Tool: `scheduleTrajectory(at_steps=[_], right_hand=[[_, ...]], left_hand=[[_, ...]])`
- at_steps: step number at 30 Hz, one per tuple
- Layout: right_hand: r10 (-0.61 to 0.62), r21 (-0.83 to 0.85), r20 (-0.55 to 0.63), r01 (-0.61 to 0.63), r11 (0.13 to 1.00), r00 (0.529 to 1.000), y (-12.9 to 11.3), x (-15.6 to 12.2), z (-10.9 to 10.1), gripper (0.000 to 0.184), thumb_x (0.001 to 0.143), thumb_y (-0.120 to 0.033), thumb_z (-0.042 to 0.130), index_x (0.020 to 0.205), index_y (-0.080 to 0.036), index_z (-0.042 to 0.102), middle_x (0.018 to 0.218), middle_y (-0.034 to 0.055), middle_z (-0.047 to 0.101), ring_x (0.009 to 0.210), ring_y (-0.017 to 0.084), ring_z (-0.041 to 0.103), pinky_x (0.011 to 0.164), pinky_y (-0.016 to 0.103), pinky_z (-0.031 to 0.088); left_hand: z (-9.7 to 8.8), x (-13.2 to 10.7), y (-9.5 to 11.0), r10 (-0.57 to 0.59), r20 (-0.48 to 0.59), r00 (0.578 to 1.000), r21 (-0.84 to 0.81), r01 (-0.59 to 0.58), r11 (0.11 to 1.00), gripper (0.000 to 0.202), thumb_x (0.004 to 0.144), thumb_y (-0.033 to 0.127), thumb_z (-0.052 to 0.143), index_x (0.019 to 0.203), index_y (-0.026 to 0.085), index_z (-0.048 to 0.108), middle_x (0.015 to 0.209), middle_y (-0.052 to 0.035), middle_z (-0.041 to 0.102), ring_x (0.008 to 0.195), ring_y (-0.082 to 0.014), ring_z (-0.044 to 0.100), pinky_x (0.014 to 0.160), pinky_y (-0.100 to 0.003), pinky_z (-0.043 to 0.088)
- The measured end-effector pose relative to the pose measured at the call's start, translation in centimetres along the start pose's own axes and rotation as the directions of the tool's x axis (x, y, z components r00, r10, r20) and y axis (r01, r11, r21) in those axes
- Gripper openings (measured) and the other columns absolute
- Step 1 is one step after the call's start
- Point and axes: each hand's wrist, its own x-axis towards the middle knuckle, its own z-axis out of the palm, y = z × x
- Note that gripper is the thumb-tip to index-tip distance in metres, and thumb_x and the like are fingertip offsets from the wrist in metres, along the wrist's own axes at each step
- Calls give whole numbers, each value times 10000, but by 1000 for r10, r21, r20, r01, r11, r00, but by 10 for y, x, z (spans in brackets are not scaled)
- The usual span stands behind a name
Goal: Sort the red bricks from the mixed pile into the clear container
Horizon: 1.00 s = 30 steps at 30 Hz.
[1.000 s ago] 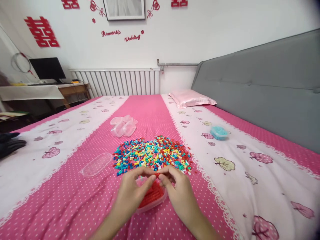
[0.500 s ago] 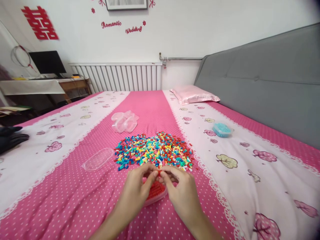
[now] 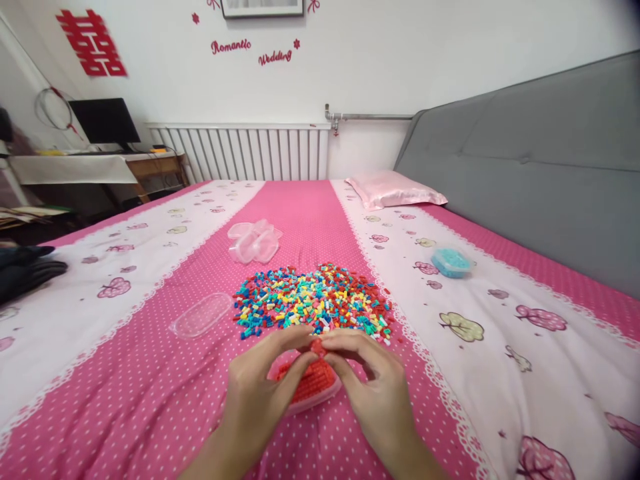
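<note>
Between the fingertips of my left hand [image 3: 273,377] and my right hand [image 3: 367,373] are small red building bricks [image 3: 318,347], pinched from both sides. Their exact number and how they join are too small to tell. Just below lies a clear plastic container [image 3: 315,401] with red bricks laid in tight rows, partly covered by my left hand. Beyond my fingertips spreads a wide pile of small mixed-colour building bricks [image 3: 310,297], in blue, teal, yellow, red and white.
A clear oval lid [image 3: 203,315] lies left of the pile. Pale pink see-through containers [image 3: 255,241] sit behind it. To the right stands a box of light blue pieces [image 3: 451,263]. A pink pillow [image 3: 395,189] rests near the grey headboard [image 3: 530,140]; dark gloves [image 3: 30,273] lie far left.
My hands have opened into wider arches around the red bricks, showing more of them and of the filled container. The whole view has shifted slightly; the pile looks unchanged.
</note>
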Motion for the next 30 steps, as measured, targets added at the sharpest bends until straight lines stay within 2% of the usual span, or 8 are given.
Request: scheduleTrajectory(at_steps=[4,10,14,17,21,25,30], right_hand=[[68,48,11,-68,997,998,0,-2,1,233,849,-78,714,963,-271,778,907,-16,784,813,126,755,767,183,607],[131,72,26,-132,989,991,2,-3,3,191,841,-111,724,944,-261,784,895,-8,789,792,126,755,759,185,607],[194,67,101,-201,977,976,5,-1,2,142,851,-161,729,948,-251,782,884,3,792,781,141,756,754,216,605],[259,71,141,-271,960,956,7,-1,2,111,888,-210,693,946,-249,779,902,20,794,825,159,761,774,247,601],[391,236,174,-424,874,904,3,-2,5,113,866,-325,747,928,-232,755,854,35,786,744,166,759,722,262,616],[453,394,209,-499,772,867,-7,-3,5,252,794,-388,834,967,-225,748,839,41,776,706,163,752,677,255,623],[447,430,261,-518,739,855,-15,-2,2,234,798,-355,841,989,-237,775,827,36,784,703,144,748,678,233,620]], left_hand=[[-4,3,5,-6,16,1000,0,6,1000,342,889,149,712,1198,289,664,957,57,810,841,-115,790,829,-173,602],[-3,3,4,25,31,999,44,-26,999,342,913,155,681,1233,271,650,989,32,808,862,-116,785,831,-173,595],[-3,3,1,56,54,997,68,-59,996,259,897,138,672,1121,264,704,984,21,801,864,-128,764,785,-195,588],[-3,5,1,43,59,997,46,-46,998,207,863,137,696,1027,258,735,918,26,791,788,-127,738,729,-205,576],[-5,8,6,-98,45,994,-110,103,989,268,802,107,714,1024,247,765,838,25,784,715,-118,722,682,-187,577],[-9,11,13,-290,123,949,-342,315,885,137,775,162,758,882,234,804,741,10,786,649,-130,721,630,-182,582],[-12,13,17,-342,170,924,-395,382,836,132,771,187,786,879,251,827,719,-2,784,648,-141,720,633,-192,579]])
